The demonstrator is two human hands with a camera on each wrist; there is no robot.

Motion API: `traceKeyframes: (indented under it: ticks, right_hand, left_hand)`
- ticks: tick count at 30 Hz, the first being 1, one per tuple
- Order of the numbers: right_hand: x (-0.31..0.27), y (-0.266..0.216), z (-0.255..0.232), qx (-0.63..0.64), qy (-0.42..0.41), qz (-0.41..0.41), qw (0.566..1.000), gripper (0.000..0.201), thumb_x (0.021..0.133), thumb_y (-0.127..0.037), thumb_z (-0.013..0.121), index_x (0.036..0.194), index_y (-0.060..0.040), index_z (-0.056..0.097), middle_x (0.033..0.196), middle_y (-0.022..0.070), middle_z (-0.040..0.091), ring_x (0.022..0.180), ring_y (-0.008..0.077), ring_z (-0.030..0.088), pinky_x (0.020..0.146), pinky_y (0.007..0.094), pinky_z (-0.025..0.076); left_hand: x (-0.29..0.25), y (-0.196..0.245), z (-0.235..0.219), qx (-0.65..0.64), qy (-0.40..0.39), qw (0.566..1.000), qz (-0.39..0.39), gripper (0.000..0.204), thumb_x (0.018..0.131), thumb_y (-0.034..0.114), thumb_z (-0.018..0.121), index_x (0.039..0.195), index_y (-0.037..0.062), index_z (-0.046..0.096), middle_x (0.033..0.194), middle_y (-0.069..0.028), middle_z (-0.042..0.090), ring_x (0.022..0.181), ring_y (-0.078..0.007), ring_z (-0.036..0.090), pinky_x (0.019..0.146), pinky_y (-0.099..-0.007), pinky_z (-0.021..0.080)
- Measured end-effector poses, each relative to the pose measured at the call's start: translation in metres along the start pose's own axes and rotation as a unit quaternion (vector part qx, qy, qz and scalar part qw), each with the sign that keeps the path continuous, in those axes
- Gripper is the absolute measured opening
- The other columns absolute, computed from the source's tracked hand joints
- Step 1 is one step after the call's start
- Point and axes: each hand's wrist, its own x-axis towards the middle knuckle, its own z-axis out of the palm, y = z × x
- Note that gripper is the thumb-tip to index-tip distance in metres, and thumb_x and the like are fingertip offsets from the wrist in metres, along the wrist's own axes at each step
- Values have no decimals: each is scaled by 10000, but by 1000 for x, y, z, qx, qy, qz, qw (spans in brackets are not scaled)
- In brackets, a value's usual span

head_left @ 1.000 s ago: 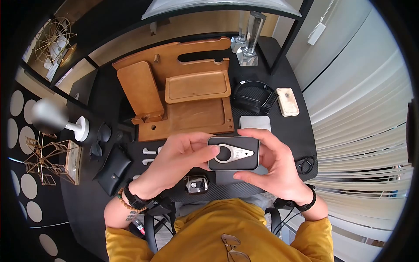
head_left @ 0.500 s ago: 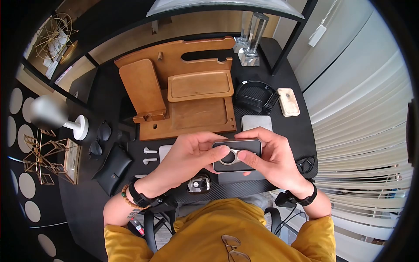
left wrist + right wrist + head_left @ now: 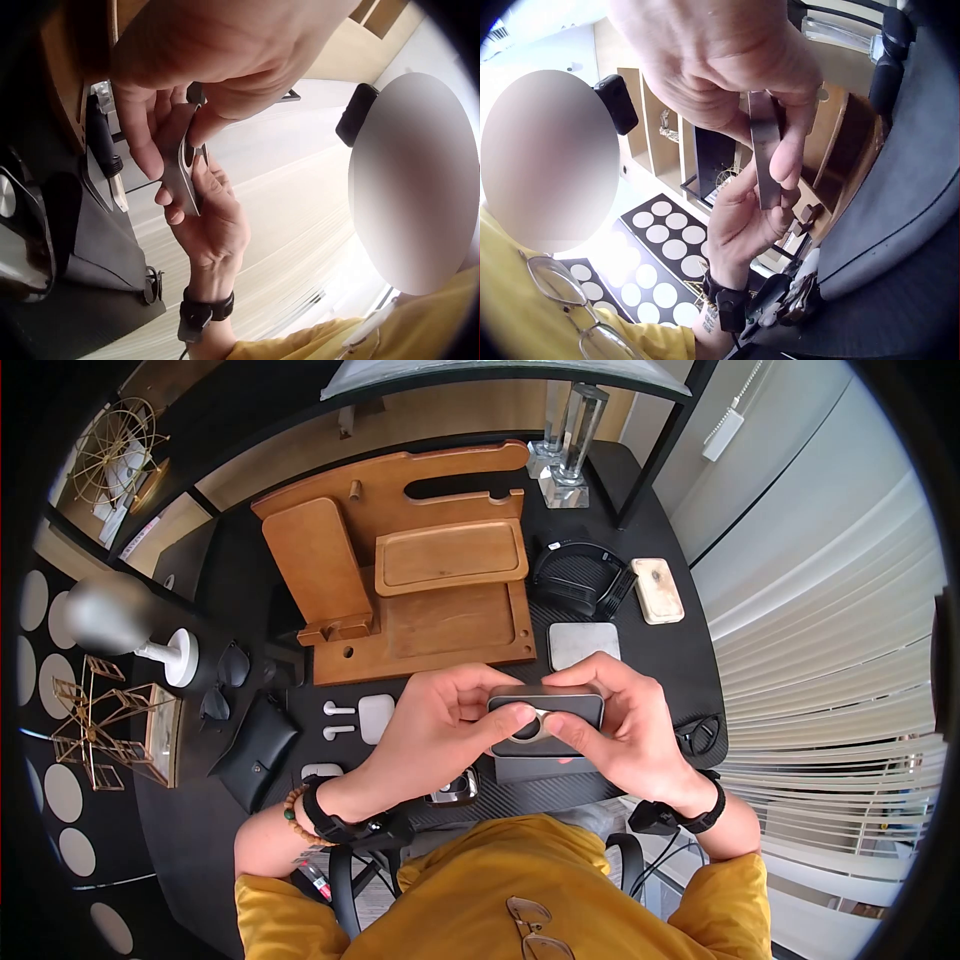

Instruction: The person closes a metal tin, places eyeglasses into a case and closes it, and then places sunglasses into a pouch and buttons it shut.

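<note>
A small flat grey metal tin [image 3: 565, 693], lined in dark material, is held between both hands above the desk's front edge. In it lies a silver teardrop-shaped metal piece [image 3: 542, 713] with a round hole, mostly covered by the thumbs. My left hand [image 3: 440, 710] grips the tin's left end, thumb on the ring part. From the right side my right hand [image 3: 635, 725] holds the other end, its thumb pressing the piece close to the left thumb. In both wrist views the tin [image 3: 172, 157] appears edge-on, with fingers curled behind it.
Behind the hands stands a brown wooden desk organizer [image 3: 430, 630]. Right of it are black headphones [image 3: 580, 580], a phone [image 3: 657, 591] and a silver square [image 3: 583, 646]. White earbuds [image 3: 339, 710], their case [image 3: 376, 718], a black pouch [image 3: 255, 745] and sunglasses [image 3: 225, 680] lie to the left.
My right thumb has moved from the tin's lower edge onto the silver piece, beside the left thumb. The tin has shifted slightly right and tilted, showing more of its far side wall.
</note>
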Motion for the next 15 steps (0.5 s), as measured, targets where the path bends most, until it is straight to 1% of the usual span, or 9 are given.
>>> traceKeyframes:
  ticks: [2,5,7,8,10,11,13,14,15]
  right_hand:
    - [0,1,-2,-5,0,-13,1000,284,1051,55,759,1315,59,654,1117,88,787,937,82,764,708,245,676]
    - [0,0,-4,27,19,-21,999,273,1061,61,744,1317,53,650,1157,102,788,978,84,762,703,247,681]
    - [-1,3,-6,19,14,-1,1000,332,1033,8,809,1319,41,644,1190,112,795,952,85,760,684,268,660]
    - [-1,6,-11,17,15,-3,1000,332,1033,8,809,1319,41,644,1190,112,795,952,85,760,684,268,660]
    - [-3,9,-19,-155,-11,-41,987,497,941,-32,900,1362,26,643,1229,141,760,1001,197,792,800,364,666]
    - [-6,2,-19,-156,-11,-42,987,497,941,-32,900,1362,26,643,1229,141,760,1001,197,792,800,364,666]
    - [-16,-23,-13,-337,2,-142,931,648,850,-83,960,1408,13,644,1245,174,703,1139,354,752,920,460,630]
    - [-23,-23,-13,-327,-12,-111,938,747,787,-84,973,1452,0,642,1266,196,657,1226,434,677,970,505,602]
    - [-27,-24,-16,-328,-11,-112,938,747,787,-84,973,1452,0,642,1266,196,657,1226,434,677,970,505,602]
  left_hand:
    - [1,-1,1,3,7,1000,18,288,1084,129,812,1309,-37,745,1077,-19,804,952,-42,733,761,-218,587]
    - [4,-3,0,-28,-34,999,7,277,1072,103,820,1292,-45,740,1076,-31,804,954,-46,733,765,-222,580]
    - [6,-14,-2,2,-43,999,8,275,1058,83,828,1281,-47,732,1087,-44,802,964,-54,735,792,-231,591]
    - [8,-15,-2,2,-44,999,9,275,1058,83,828,1281,-47,732,1087,-44,802,964,-54,735,792,-231,591]
    - [11,-15,0,17,-53,998,-19,283,1046,73,832,1273,-48,716,1109,-66,806,968,-75,749,832,-246,617]
    - [12,-13,2,18,-53,998,-17,283,1046,73,832,1273,-48,716,1109,-66,806,968,-75,749,832,-246,617]
    - [15,-8,10,-10,-57,995,-82,333,1043,14,823,1333,-62,677,1179,-83,803,1048,-99,753,884,-269,641]
    - [15,-8,13,-16,-52,996,-76,329,1042,25,826,1314,-48,656,1170,-100,807,1034,-115,764,863,-279,657]
    - [16,-5,17,-15,-52,996,-76,329,1042,25,826,1314,-48,656,1170,-100,807,1034,-115,764,863,-279,657]
